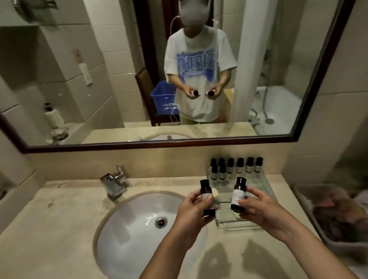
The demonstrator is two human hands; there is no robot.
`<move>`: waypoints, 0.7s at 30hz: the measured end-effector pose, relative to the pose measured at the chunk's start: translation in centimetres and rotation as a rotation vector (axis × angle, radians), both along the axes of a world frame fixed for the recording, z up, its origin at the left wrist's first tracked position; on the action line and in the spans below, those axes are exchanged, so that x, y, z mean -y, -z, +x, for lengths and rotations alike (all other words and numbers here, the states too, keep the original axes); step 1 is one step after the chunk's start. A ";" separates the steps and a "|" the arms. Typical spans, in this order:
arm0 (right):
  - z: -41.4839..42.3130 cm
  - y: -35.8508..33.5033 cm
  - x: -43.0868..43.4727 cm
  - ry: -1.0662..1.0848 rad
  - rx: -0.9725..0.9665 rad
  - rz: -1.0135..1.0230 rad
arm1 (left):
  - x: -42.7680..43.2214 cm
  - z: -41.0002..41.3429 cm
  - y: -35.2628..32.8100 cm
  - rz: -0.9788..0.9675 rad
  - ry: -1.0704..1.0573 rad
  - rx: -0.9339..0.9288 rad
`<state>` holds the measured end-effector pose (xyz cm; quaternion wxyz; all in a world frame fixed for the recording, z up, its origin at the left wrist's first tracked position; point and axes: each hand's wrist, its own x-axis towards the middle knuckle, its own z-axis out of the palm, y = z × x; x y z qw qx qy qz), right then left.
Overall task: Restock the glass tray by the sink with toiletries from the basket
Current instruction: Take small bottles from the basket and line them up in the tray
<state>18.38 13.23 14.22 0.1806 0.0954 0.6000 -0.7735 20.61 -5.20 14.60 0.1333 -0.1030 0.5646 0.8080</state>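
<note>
At sink (pixel 128 229), left grip (pixel 190 212), right grip (pixel 260 210) clasp bottles (pixel 239 193).

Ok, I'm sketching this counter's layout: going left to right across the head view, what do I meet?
Faucet → sink drain → left bottle, held by the left hand → right bottle, held by the right hand → basket. The glass tray overlaps both bottles, so it is omitted.

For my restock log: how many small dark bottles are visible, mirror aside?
10 bottles: one in the left hand, one in the right hand, eight at the glass tray's back; some possibly hidden.
</note>
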 end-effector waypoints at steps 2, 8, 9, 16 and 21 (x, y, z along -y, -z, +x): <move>-1.1 0.6 -0.1 0.042 -0.007 0.013 | 0.3 -2.0 0.5 -0.032 0.040 -0.025; -2.9 4.1 -1.2 0.175 0.075 0.027 | -0.8 -6.6 4.3 -0.051 0.086 0.068; -3.1 4.5 -1.8 0.190 0.090 0.035 | -1.4 -7.2 5.2 -0.060 0.097 0.089; -8.7 8.3 -6.9 0.233 0.031 0.283 | -6.8 -11.2 9.6 -0.131 -0.025 0.129; -15.4 11.2 -8.9 0.090 -0.076 0.477 | -11.1 -14.9 13.1 -0.179 -0.226 0.141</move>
